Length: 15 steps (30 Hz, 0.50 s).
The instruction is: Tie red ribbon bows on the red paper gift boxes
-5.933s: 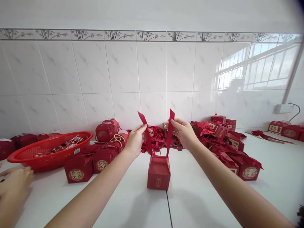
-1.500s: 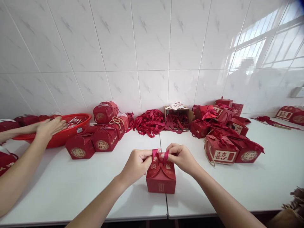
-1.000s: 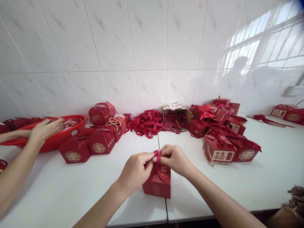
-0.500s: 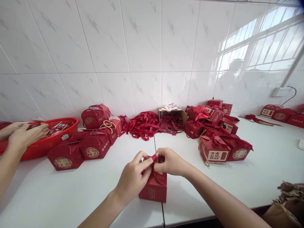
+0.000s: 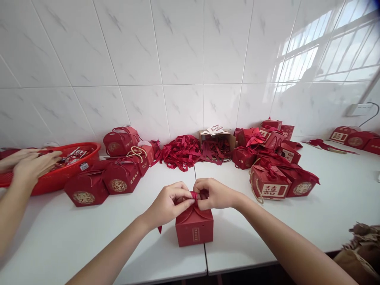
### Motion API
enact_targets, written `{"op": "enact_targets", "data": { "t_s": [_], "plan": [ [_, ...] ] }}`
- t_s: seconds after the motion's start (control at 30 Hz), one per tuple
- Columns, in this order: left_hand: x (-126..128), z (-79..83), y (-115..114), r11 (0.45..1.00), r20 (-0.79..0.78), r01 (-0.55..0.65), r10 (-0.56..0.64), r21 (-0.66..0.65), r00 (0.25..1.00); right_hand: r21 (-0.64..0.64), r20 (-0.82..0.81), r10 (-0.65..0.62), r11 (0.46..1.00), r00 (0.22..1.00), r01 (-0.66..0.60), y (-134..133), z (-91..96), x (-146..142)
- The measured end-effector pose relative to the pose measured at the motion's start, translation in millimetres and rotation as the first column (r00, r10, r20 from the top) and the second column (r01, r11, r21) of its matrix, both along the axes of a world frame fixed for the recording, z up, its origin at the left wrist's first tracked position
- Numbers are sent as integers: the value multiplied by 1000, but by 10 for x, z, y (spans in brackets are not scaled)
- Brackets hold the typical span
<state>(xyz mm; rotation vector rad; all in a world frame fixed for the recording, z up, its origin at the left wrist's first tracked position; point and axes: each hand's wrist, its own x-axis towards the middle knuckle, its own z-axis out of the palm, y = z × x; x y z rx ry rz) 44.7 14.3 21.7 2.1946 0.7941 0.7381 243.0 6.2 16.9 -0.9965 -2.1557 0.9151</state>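
Note:
A small red gift box [image 5: 194, 229] with gold print stands upright near the table's front edge, over the seam. At its top, my left hand [image 5: 169, 204] pinches a dark red ribbon [image 5: 194, 196] between thumb and fingers. My right hand [image 5: 215, 194] is closed on the same ribbon from the other side, its fingertips nearly meeting the left ones. One pointed ribbon end [image 5: 160, 229] hangs below my left wrist. The fingers partly hide the knot and the box's top flaps.
Behind lie a heap of red ribbons [image 5: 181, 152] and an open carton [image 5: 231, 140] of ribbon. Red boxes [image 5: 121, 178] stand left, more [image 5: 271, 186] right. Another person's hands [image 5: 29, 166] work over a red plastic basin [image 5: 68, 174]. Brown paper bundles [image 5: 360, 249] sit lower right.
Both hands have drawn the ribbon closer together at the box top. The box has turned slightly, showing its front more squarely. The view has shifted slightly.

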Motion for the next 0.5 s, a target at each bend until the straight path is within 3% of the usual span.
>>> {"op": "enact_targets", "data": {
  "t_s": [0.2,0.33,0.5],
  "plan": [
    [-235,42,33,992,-146,-114,121,58,982,192,31,-114,976,993,106,-105,-45,119],
    [-379,96,38,987,-239,-151,160,58,958,248,2,-143,959,990,138,-185,-105,239],
    [-280,81,-9,988,-18,-30,27,-150,999,313,-46,-286,906,957,286,-219,-222,183]
  ]
}}
